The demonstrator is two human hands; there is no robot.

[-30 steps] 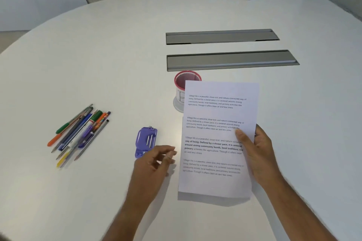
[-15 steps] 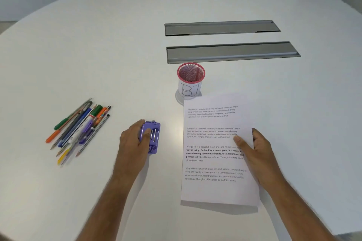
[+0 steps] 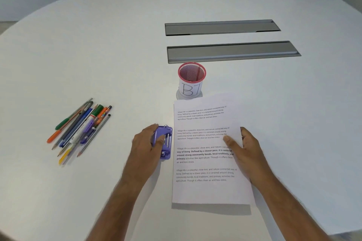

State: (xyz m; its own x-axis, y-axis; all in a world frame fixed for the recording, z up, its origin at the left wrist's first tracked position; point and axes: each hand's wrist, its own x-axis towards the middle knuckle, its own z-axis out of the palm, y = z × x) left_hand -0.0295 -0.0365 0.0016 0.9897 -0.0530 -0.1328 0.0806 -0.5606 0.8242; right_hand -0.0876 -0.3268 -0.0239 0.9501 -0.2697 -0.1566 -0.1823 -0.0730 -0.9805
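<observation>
A printed white sheet of paper hovers slightly above the white table; its shadow shows under the near edge. My right hand grips its right edge, thumb on top of the text. A small purple hole punch sits right beside the sheet's left edge. My left hand holds the punch, fingers curled round its left side and thumb across its top.
A pink mesh pen cup labelled "BI" stands just beyond the sheet. A pile of several pens and pencils lies to the left. Two grey cable-tray lids are set into the table farther back.
My left hand reached to the purple hole punch, took hold of it and brought it against the sheet's left edge. The sheet came down lower and nearer in my right hand.
</observation>
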